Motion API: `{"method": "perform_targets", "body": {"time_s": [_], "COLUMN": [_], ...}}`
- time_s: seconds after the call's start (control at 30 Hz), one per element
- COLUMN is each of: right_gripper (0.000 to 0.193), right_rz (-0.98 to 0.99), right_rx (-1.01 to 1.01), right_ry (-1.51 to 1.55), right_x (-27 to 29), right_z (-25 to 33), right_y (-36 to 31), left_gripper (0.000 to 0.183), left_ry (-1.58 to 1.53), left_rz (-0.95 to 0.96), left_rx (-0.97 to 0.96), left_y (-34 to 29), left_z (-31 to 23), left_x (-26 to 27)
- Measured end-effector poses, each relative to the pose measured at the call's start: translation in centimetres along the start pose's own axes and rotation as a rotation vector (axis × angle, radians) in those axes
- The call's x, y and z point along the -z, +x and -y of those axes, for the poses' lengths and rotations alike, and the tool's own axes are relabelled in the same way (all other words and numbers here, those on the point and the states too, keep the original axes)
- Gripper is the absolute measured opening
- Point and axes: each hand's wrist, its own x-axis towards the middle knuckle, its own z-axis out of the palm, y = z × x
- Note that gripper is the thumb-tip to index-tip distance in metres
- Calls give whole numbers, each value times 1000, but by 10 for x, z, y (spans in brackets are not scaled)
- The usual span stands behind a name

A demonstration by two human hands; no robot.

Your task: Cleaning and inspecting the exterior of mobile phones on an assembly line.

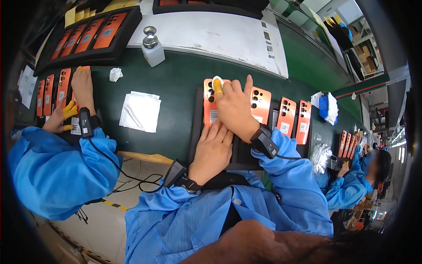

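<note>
A row of orange phones lies in a black foam tray in front of me, camera lenses toward the far side. My right hand reaches over the leftmost phone. Its finger in a yellow cot presses a small white wipe by that phone's lenses, while another finger points up. Fingers stretched out and lying together, my left hand rests flat on the near end of the same phone. To the right lie a second phone, a third phone and a fourth phone.
A folded white cloth, a crumpled tissue and a metal-topped white bottle stand left on the green table. A blue box of wipes and clear plastic lie right. Co-workers handle phones on both sides; cables hang at left.
</note>
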Motion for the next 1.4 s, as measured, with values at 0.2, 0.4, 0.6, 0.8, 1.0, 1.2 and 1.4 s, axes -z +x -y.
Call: {"method": "perform_targets", "body": {"time_s": [0.2, 0.4, 0.6, 0.8, 1.0, 1.2, 1.4], "right_gripper": [33, 32, 26, 20, 15, 18, 21], "right_rz": [21, -70, -54, -39, -81, -51, -50], "right_rx": [-27, -58, 17, 43, 24, 25, -80], "right_ry": [18, 26, 40, 35, 96, 102, 90], "right_x": [7, 4, 4, 8, 8, 7, 12], "right_z": [6, 1, -2, -1, -4, -5, -20], "right_y": [-5, -1, -22, -21, -21, -29, -19], "left_gripper": [50, 51, 53, 51, 50, 50, 49], "left_ry": [-14, -4, -7, 0, 18, 26, 76], "left_rz": [-6, -25, -40, -29, -36, -1, -23], "left_rx": [-5, -23, -30, -38, -42, -56, -29], "left_y": [-2, -2, 1, -2, 0, 3, -1], "left_z": [1, 1, 2, -1, -1, 0, -3], "left_x": [1, -2, -3, 2, -2, 1, 0]}}
